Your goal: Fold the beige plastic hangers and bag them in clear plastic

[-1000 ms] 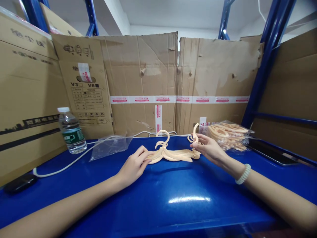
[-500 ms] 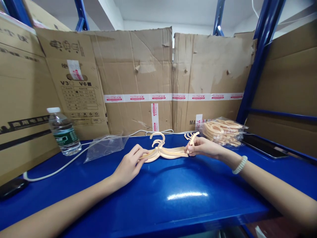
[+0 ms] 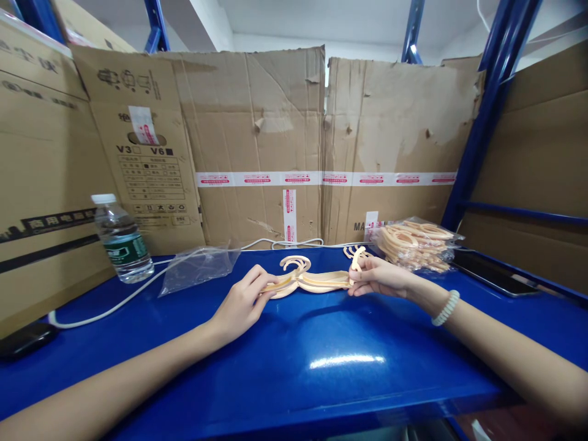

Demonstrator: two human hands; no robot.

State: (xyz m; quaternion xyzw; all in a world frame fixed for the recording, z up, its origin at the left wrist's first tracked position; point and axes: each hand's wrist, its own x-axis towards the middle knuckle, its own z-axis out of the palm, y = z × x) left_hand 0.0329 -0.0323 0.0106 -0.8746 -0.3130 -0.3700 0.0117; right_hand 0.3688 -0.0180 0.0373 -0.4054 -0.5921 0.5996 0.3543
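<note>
A small bundle of cream-coloured clothes hangers (image 3: 324,282) is held just over the blue tabletop, with the hooks grouped at the middle and pointing up and left. My left hand (image 3: 241,300) is closed, thumb and fingers pinching the left end of the bundle. At the other end my right hand (image 3: 379,275) is closed too. A curved cream piece (image 3: 357,257), like a hanger hook, stands up from its fingers and overlaps the bundle's right tip. How that piece joins the rest is hidden. Behind the right hand several more hanger hooks (image 3: 351,251) show on the table.
Bagged hangers (image 3: 413,242) lie at the back right beside a black phone (image 3: 493,272). On the left are a water bottle (image 3: 123,242), a clear plastic bag (image 3: 199,269), a white cable (image 3: 110,312) and a black object (image 3: 27,340). Cardboard (image 3: 257,141) walls the back.
The hanger hooks have tipped lower and come closer together. The upright piece in my right hand has turned a little. Both hands stay at the bundle's ends, and the view has shifted slightly.
</note>
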